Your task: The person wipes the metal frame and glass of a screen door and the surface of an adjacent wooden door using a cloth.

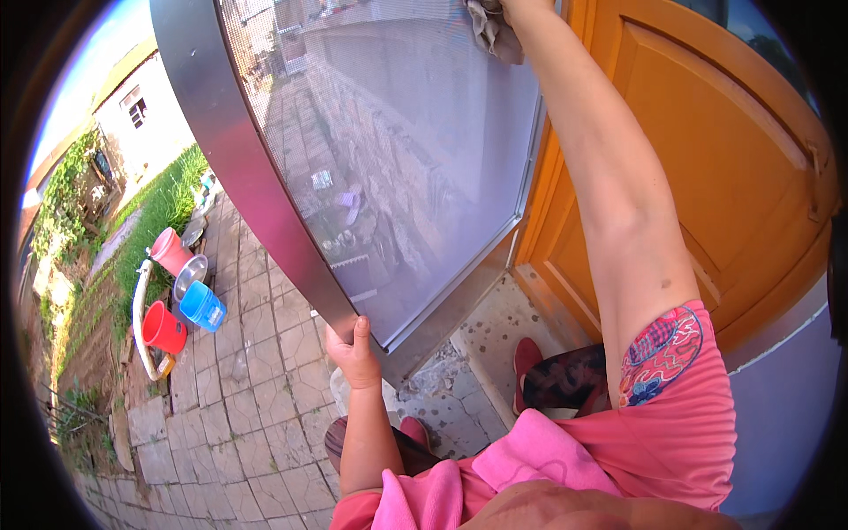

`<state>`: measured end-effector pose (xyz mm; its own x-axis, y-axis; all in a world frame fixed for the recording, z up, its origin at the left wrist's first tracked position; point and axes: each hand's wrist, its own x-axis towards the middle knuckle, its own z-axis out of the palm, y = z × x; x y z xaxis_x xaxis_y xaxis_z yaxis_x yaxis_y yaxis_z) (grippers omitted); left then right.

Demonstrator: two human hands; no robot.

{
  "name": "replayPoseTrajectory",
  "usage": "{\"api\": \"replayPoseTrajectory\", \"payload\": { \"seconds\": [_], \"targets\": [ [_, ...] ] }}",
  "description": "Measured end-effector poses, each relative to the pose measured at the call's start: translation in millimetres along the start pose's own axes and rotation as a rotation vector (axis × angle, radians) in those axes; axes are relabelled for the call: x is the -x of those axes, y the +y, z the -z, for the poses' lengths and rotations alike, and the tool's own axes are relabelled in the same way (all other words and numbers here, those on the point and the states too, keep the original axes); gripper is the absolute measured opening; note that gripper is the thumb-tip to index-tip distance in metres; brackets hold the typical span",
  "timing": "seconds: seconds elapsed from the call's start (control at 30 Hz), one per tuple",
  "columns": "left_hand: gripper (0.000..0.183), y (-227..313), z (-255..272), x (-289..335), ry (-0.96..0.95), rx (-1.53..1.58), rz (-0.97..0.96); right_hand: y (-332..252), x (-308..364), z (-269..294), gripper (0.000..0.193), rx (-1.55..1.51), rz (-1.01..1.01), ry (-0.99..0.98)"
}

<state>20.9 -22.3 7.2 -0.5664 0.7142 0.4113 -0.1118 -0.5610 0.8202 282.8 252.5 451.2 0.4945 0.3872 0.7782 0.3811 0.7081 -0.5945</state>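
Screen door (pixel 389 168) stands ajar in front of you, a dark metal frame around fine mesh; take it as the landmark for all places below.

Your left hand (pixel 355 358) is at the screen door's bottom corner nearest you. Thumb lies upright on the near face; the other fingers are mostly hidden by the frame, the hand wrapped round the edge and grasping it. Left forearm rises from below the corner.

Your right arm reaches up along the screen door's right side. Right hand (pixel 528 5) is near its top, partly cut off by the view's upper edge. Fingers grasping a bunched grey cloth (pixel 495 34), which lies against the upper right of the mesh; exact finger positions you cannot tell.

Right of the screen door: an orange wooden door (pixel 707 150) with raised panels and a handle at its far side.

Left of the screen door, on the paving (pixel 230 389): pink bucket (pixel 170 251), metal basin (pixel 190 277), blue bucket (pixel 203 306), red bucket (pixel 164 327), all close together, a pale hose (pixel 139 318) curving beside them. Grass (pixel 168 199) beyond.

Below the screen door: your red shoes (pixel 527 362), set apart, and a pink towel (pixel 548 455) across your chest.
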Motion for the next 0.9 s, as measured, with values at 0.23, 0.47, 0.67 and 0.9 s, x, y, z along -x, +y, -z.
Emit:
{"api": "replayPoseTrajectory", "payload": {
  "seconds": [0.23, 0.47, 0.67, 0.9],
  "targets": [
    [0.037, -21, 1, -2, -0.082, 0.003, 0.020, -130, 111, -1, 0.038, -0.447, 0.930, -0.299],
    [0.038, -8, 6, 0, -0.053, -0.021, 0.028, -85, 106, 5, 0.040, -0.205, 0.949, -0.177],
    [0.035, -7, 3, 1, -0.025, -0.033, 0.018, 45, 42, 22, 0.030, -0.107, 0.040, -0.046],
    [0.035, -11, 13, -1, -0.005, -0.060, -0.027, -59, 169, 14, 0.038, -0.327, 0.639, -0.219]
  ]
}}
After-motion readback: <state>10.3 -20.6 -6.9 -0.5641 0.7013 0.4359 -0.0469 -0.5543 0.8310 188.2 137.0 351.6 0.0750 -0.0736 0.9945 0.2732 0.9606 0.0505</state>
